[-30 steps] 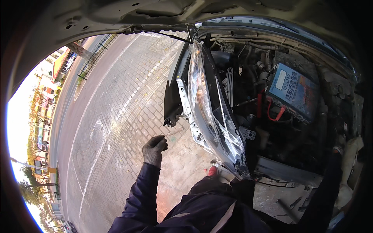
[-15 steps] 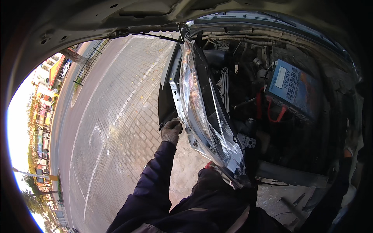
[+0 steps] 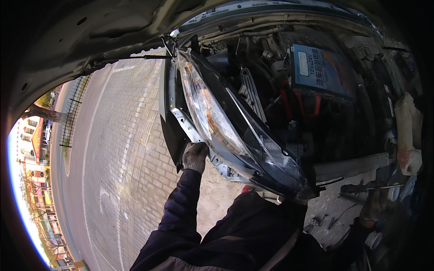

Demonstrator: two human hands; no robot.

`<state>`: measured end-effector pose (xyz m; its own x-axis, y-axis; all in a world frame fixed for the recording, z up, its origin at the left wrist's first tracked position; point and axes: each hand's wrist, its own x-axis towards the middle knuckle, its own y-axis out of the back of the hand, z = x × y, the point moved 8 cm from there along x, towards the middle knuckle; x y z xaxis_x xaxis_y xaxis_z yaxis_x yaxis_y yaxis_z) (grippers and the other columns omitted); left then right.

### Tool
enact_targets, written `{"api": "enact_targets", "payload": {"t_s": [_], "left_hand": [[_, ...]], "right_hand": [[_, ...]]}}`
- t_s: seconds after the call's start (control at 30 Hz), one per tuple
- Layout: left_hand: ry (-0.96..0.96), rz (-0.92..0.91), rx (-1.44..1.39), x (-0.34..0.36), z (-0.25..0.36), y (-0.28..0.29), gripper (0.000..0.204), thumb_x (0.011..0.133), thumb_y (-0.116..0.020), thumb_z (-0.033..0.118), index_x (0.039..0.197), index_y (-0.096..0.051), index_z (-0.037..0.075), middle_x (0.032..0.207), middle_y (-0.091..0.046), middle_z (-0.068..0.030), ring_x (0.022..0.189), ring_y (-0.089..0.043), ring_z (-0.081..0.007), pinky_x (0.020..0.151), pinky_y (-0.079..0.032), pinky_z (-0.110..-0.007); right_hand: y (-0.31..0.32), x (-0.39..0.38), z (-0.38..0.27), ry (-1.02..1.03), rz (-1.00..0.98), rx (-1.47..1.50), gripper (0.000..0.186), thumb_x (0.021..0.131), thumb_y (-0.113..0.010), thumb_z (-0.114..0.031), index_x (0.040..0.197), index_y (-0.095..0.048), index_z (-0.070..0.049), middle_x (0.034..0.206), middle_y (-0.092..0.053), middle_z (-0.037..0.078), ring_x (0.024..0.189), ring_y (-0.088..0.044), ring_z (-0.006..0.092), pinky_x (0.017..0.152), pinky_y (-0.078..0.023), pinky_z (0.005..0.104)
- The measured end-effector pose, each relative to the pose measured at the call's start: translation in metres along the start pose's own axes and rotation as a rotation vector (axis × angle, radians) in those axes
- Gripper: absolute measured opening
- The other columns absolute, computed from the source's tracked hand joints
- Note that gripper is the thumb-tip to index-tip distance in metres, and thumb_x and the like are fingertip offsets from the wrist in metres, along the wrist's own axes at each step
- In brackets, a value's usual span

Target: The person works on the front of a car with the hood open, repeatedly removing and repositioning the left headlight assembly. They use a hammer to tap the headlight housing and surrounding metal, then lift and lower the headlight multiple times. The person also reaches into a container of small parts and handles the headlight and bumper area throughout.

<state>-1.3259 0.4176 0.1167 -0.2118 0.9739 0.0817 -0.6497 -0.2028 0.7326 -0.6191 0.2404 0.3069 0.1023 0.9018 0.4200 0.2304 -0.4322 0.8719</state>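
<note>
My left hand (image 3: 195, 156), in a grey work glove, is closed on the perforated metal fender edge (image 3: 186, 126) beside the headlight. That long headlight (image 3: 212, 118) has clear plastic film over it and stretches along the front corner of the car. My right hand (image 3: 373, 206) is at the lower right, in dim light. Its fingers seem bent up against a long thin tool (image 3: 388, 186) with a dark end. I cannot make out the tool's exact kind. A black panel (image 3: 171, 140) hangs on the outer side of the fender edge.
Above me is the raised hood (image 3: 113, 27) with its strut (image 3: 135, 57). A blue power box (image 3: 320, 71) with a red handle sits in the engine bay. A whitish plastic tank (image 3: 408, 131) stands at far right. A crossbar (image 3: 352, 166) spans the front. Paving (image 3: 122, 135) lies left.
The view has swung right, so the car sits further left. My right hand has come in from the right edge to the lower right, near the thin tool. My left hand stays at the fender edge.
</note>
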Motion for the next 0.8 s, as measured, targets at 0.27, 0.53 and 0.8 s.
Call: {"api": "enact_targets", "payload": {"t_s": [0.27,0.53,0.8], "left_hand": [[-0.126,0.007,-0.038,-0.002,0.003,0.009,0.021,0.097,-0.077,0.014,0.115,-0.083,0.006,0.104,-0.075,-0.0153,0.1,-0.073,-0.0313,0.088,-0.058,-0.041],[-0.07,-0.089,-0.108,0.023,-0.036,-0.003,0.018,0.094,-0.078,0.011,0.111,-0.084,0.008,0.098,-0.072,-0.0149,0.096,-0.072,-0.0335,0.085,-0.058,-0.043],[0.181,-0.286,-0.257,0.039,-0.047,-0.001,0.016,0.094,-0.079,0.004,0.109,-0.08,-0.002,0.107,-0.08,-0.0099,0.099,-0.075,-0.0203,0.092,-0.06,-0.036]], "right_hand": [[-0.106,-0.126,-0.083,-0.605,0.029,1.152,0.014,0.112,-0.062,-0.01,0.121,-0.066,0.001,0.109,-0.068,0.006,0.102,-0.067,0.0182,0.09,-0.056,0.0348],[-0.174,-0.197,-0.133,-0.957,-0.145,1.125,0.011,0.109,-0.065,-0.002,0.12,-0.066,-0.003,0.096,-0.073,0.008,0.089,-0.071,0.017,0.077,-0.056,0.0319],[-0.196,-0.23,-0.132,-0.945,-0.169,1.151,0.015,0.106,-0.067,-0.005,0.121,-0.069,-0.003,0.094,-0.067,0.009,0.082,-0.067,0.0215,0.073,-0.055,0.0345]]}}
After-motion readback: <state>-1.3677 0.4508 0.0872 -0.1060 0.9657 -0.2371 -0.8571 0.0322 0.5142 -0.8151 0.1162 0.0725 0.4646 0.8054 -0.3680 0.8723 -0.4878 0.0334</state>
